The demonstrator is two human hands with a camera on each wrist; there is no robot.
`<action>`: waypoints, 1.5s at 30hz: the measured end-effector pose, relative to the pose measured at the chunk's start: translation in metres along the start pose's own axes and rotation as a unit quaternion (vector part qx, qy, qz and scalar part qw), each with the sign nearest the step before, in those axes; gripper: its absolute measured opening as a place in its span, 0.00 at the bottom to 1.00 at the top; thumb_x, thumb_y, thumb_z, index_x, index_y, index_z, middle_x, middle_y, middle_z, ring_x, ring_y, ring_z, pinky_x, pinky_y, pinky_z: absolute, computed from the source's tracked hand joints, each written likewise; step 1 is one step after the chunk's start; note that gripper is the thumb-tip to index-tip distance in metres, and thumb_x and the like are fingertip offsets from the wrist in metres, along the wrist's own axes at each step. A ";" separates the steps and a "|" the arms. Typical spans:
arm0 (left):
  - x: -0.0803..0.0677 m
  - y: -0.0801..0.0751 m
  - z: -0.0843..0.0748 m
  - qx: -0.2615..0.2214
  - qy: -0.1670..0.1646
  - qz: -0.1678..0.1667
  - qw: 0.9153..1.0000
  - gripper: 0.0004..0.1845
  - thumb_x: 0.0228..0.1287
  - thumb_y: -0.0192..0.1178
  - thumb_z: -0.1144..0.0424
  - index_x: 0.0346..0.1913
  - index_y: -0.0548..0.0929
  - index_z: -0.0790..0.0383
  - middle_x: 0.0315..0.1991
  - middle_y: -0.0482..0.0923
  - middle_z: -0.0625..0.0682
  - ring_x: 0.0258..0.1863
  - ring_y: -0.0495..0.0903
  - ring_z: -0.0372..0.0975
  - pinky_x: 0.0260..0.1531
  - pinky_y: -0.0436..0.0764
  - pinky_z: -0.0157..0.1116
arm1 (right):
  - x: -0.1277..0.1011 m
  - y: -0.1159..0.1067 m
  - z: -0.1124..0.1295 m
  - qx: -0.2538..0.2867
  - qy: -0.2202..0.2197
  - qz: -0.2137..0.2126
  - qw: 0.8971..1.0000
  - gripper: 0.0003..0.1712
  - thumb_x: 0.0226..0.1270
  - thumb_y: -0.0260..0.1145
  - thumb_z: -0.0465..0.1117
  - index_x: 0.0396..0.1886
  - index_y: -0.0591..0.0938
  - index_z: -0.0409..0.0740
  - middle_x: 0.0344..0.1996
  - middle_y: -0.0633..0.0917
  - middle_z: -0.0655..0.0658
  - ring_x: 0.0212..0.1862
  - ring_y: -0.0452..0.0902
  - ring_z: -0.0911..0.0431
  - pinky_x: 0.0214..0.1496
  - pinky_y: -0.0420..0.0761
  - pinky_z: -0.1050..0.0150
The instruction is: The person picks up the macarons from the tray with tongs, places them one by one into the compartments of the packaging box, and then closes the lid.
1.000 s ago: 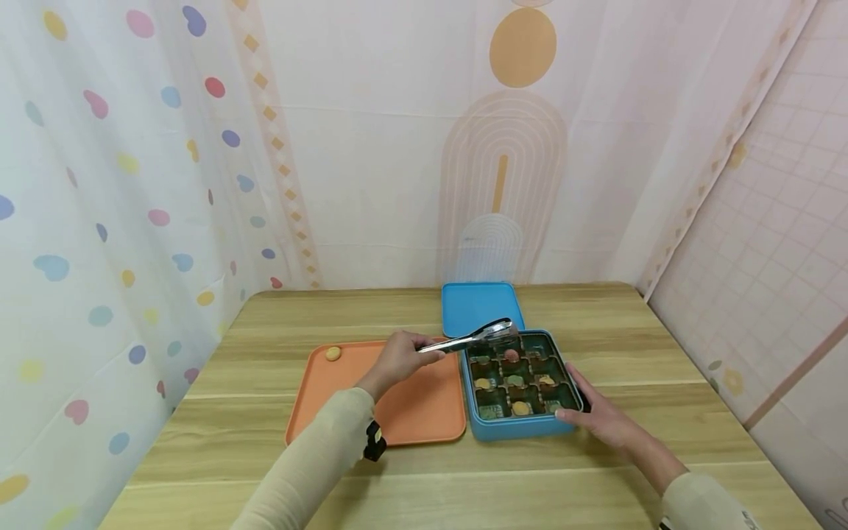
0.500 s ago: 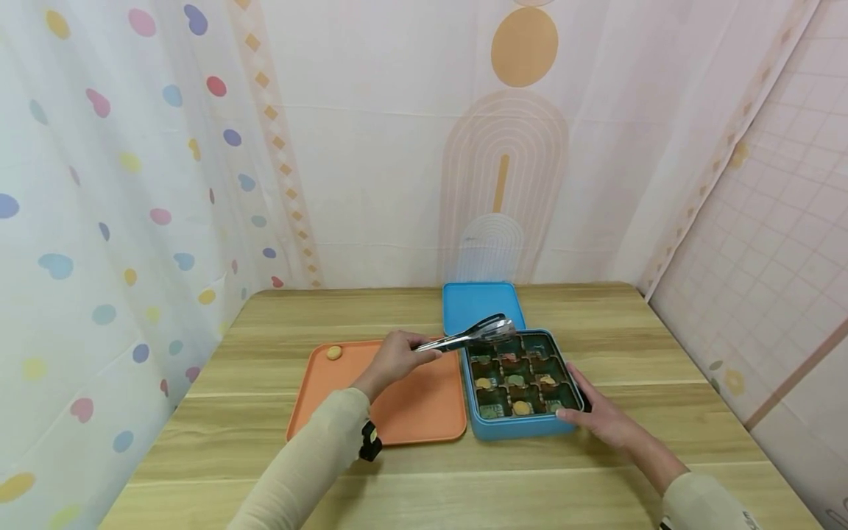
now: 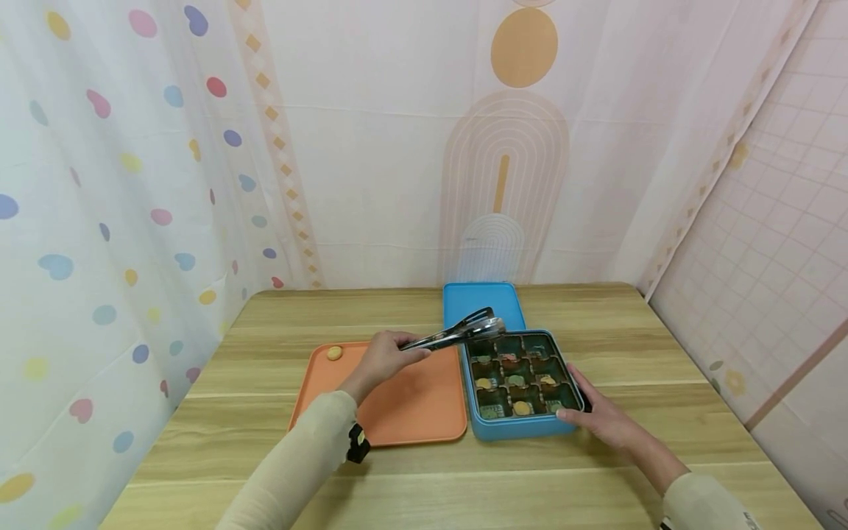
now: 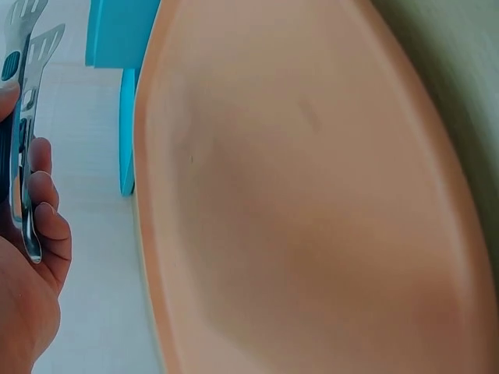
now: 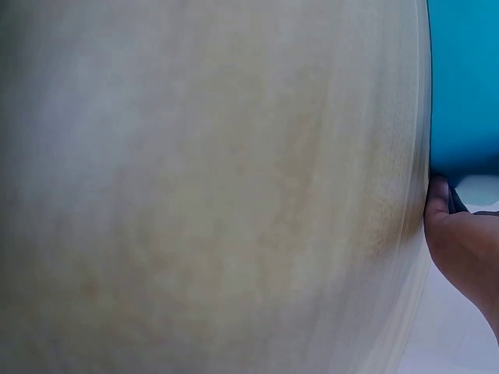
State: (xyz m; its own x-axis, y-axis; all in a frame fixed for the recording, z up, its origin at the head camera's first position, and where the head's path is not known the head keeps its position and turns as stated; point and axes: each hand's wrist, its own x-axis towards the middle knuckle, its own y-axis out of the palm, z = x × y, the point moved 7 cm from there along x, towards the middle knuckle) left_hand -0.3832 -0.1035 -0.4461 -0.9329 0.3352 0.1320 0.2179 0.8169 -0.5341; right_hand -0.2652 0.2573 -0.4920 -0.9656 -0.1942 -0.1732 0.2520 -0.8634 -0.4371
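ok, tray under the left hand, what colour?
Orange tray, plain with no pattern; clearest in the head view, beneath the left hand.

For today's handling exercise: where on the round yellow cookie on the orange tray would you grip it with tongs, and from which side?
Grip the yellow cookie across its rounded edges, coming down from above. It lies low and alone near the far left corner of the orange tray, so nothing blocks a top approach, probably best with the tongs spread wider than it. The tray's raised rim nearby makes a sideways approach awkward.

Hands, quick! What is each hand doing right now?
Left hand: grips the tongs, their tips above the box's far left corner.
Right hand: open, fingers resting against the blue box.
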 end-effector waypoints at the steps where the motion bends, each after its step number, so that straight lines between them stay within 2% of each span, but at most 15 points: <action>1: -0.001 -0.002 0.001 0.002 -0.001 -0.002 1.000 0.15 0.60 0.71 0.49 0.47 0.90 0.51 0.37 0.86 0.45 0.27 0.74 0.40 0.27 0.72 0.38 | 0.000 0.000 0.000 0.001 -0.001 0.000 1.000 0.56 0.69 0.67 0.48 0.82 0.38 0.51 0.77 0.38 0.30 0.75 0.29 0.30 0.67 0.41 0.28; 5: -0.005 -0.013 0.006 0.013 -0.007 -0.011 1.000 0.14 0.60 0.71 0.49 0.46 0.89 0.50 0.40 0.86 0.45 0.34 0.80 0.38 0.33 0.77 0.39 | 0.001 0.000 0.000 0.002 -0.004 -0.001 1.000 0.56 0.69 0.68 0.47 0.82 0.38 0.51 0.77 0.38 0.30 0.75 0.29 0.30 0.67 0.40 0.28; 9: -0.011 -0.027 0.013 0.025 -0.014 -0.019 0.999 0.16 0.60 0.71 0.49 0.48 0.89 0.50 0.42 0.86 0.45 0.36 0.82 0.38 0.36 0.79 0.40 | 0.001 0.000 0.000 0.007 -0.003 0.000 1.000 0.56 0.69 0.68 0.47 0.82 0.38 0.51 0.77 0.37 0.30 0.75 0.29 0.30 0.67 0.40 0.28; 15: -0.021 -0.048 0.023 0.039 -0.028 -0.026 0.999 0.19 0.60 0.70 0.46 0.49 0.89 0.53 0.43 0.85 0.47 0.35 0.79 0.39 0.34 0.77 0.39 | 0.000 0.000 -0.001 0.009 0.006 0.003 1.000 0.57 0.69 0.68 0.47 0.82 0.37 0.52 0.77 0.37 0.30 0.74 0.28 0.29 0.67 0.40 0.27; 20: -0.030 -0.066 0.032 0.038 -0.036 -0.042 0.998 0.19 0.60 0.70 0.47 0.48 0.89 0.55 0.39 0.85 0.48 0.31 0.74 0.42 0.31 0.74 0.38 | 0.000 0.000 -0.001 0.008 0.006 0.002 1.000 0.56 0.69 0.67 0.46 0.81 0.38 0.51 0.77 0.37 0.29 0.74 0.29 0.29 0.67 0.40 0.28; 26: -0.042 -0.087 0.044 0.037 -0.034 -0.054 0.997 0.21 0.60 0.70 0.46 0.50 0.88 0.57 0.40 0.85 0.50 0.33 0.77 0.41 0.33 0.76 0.38 | 0.000 0.000 0.000 0.009 0.002 0.003 1.000 0.56 0.70 0.67 0.46 0.82 0.38 0.52 0.77 0.37 0.30 0.74 0.29 0.30 0.67 0.39 0.27; 33: -0.061 -0.115 0.060 0.084 -0.056 -0.083 0.991 0.25 0.61 0.68 0.42 0.50 0.88 0.58 0.42 0.85 0.52 0.35 0.78 0.42 0.35 0.76 0.38 | 0.000 0.001 0.000 0.012 0.004 0.006 1.000 0.56 0.70 0.67 0.46 0.81 0.37 0.52 0.77 0.37 0.30 0.74 0.28 0.30 0.67 0.39 0.27; 40: -0.075 -0.139 0.072 0.094 -0.060 -0.106 0.988 0.23 0.61 0.69 0.45 0.50 0.88 0.59 0.39 0.86 0.52 0.34 0.76 0.43 0.32 0.75 0.37 | -0.001 0.000 0.001 0.007 0.002 0.006 1.000 0.56 0.70 0.67 0.47 0.81 0.37 0.51 0.77 0.37 0.30 0.74 0.28 0.30 0.67 0.39 0.28; 45: -0.087 -0.153 0.079 0.118 -0.064 -0.118 0.984 0.26 0.61 0.67 0.41 0.51 0.88 0.59 0.42 0.85 0.53 0.36 0.76 0.43 0.34 0.74 0.38 | -0.001 0.001 0.002 0.011 0.000 0.007 1.000 0.56 0.70 0.67 0.46 0.81 0.37 0.50 0.77 0.36 0.30 0.74 0.28 0.30 0.67 0.39 0.28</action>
State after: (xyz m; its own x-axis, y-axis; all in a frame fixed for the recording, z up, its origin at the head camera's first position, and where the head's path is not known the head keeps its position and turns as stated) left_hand -0.3581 -0.2944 -0.4420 -0.9813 0.0746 0.1774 -0.0680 0.7282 -0.6820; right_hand -0.2645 0.2560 -0.4910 -0.9617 -0.2069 -0.1796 0.2648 -0.8701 -0.4158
